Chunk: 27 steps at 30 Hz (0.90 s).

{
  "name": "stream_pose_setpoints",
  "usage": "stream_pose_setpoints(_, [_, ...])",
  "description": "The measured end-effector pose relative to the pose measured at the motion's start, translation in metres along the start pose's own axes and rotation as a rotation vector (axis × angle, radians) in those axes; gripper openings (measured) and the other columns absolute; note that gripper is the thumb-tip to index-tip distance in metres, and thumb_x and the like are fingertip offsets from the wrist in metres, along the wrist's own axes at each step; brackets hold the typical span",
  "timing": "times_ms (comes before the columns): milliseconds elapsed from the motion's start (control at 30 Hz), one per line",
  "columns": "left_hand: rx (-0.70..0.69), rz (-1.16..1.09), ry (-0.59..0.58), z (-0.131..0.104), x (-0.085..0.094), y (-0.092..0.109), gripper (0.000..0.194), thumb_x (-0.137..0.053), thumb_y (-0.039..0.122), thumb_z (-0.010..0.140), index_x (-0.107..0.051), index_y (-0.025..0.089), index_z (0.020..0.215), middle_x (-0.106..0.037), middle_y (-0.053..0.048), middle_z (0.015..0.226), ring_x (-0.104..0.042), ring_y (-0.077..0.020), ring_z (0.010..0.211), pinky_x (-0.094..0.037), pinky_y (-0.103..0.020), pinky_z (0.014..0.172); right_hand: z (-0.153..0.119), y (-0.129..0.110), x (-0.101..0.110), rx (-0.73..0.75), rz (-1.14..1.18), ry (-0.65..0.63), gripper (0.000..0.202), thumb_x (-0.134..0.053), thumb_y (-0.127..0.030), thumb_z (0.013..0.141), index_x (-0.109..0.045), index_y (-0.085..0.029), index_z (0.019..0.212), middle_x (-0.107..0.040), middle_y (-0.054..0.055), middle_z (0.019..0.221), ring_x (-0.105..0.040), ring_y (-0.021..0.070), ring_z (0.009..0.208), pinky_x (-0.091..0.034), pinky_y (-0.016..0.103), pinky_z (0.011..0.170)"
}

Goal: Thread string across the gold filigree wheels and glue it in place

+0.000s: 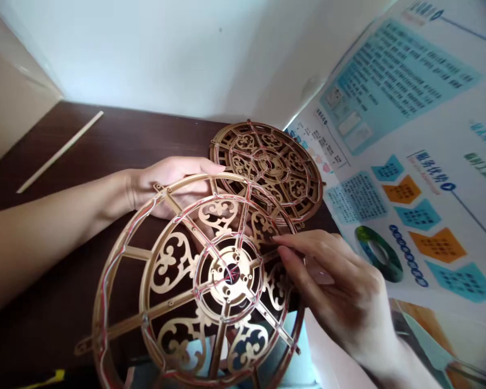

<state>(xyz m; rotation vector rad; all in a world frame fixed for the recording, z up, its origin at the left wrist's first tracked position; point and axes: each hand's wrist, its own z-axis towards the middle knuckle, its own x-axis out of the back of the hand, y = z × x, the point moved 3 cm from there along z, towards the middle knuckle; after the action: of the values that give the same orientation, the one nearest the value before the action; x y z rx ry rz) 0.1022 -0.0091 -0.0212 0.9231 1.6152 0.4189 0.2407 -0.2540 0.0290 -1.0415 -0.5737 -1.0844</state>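
Tabletop (146, 132) lies open between the pale stick (60, 152) and stacked openwork discs (276, 166); the wall (166, 54) blocks behind; room under 1 held disc (216, 278) is unclear.

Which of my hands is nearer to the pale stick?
Left. Your left hand is to the right of the pale stick, behind the ornate round frame; your right hand is farther right, at the frame's right side.

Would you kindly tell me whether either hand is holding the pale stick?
No, the pale stick lies on the tabletop, while the left hand and right hand are at the nearer round frame.
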Motion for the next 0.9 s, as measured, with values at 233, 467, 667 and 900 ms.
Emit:
stream_pose_setpoints(233, [0.006,-0.028,-0.092,0.002,-0.016,0.004,0.059,-0.029,0.037,0.112,-0.044,0.003,0.158,-0.082,-0.011,0.116,-0.079,-0.0261,0.111,-0.058,-0.050,0.105,-0.013,-0.013,-0.010,-0.011,-0.006,0.080,0.030,-0.067,-0.002,0.100,-0.069,-0.016,0.127,-0.071,0.004,0.113,-0.067,0.0124,0.102,-0.052,0.032,0.088])
stream_pose_setpoints(467, [0.029,-0.106,-0.138,0.003,-0.018,0.002,0.058,-0.035,0.039,0.112,-0.049,0.001,0.153,-0.084,-0.007,0.098,-0.081,-0.0240,0.100,-0.061,-0.043,0.098,-0.001,-0.019,-0.020,0.052,-0.007,-0.002,0.036,-0.061,-0.008,0.106,-0.063,-0.017,0.141,-0.068,0.002,0.112,-0.062,0.0107,0.094,-0.046,0.032,0.085])
stream_pose_setpoints(667, [0.097,-0.139,-0.131,0.003,-0.015,0.001,0.054,-0.046,0.043,0.107,-0.061,0.003,0.140,-0.084,-0.007,0.097,-0.081,-0.0243,0.096,-0.062,-0.037,0.093,0.001,-0.024,-0.028,0.043,-0.024,-0.021,0.038,-0.061,-0.011,0.107,-0.061,-0.013,0.145,-0.068,0.003,0.111,-0.062,0.0121,0.097,-0.046,0.032,0.087])
stream_pose_setpoints(900, [0.103,-0.147,-0.128,0.003,-0.014,0.000,0.056,-0.042,0.043,0.108,-0.060,0.002,0.141,-0.084,-0.008,0.095,-0.080,-0.0194,0.080,-0.063,-0.033,0.086,0.000,-0.028,-0.030,0.035,-0.127,-0.036,0.041,-0.058,-0.014,0.109,-0.058,-0.008,0.149,-0.068,0.006,0.112,-0.061,0.0155,0.098,-0.046,0.034,0.085])
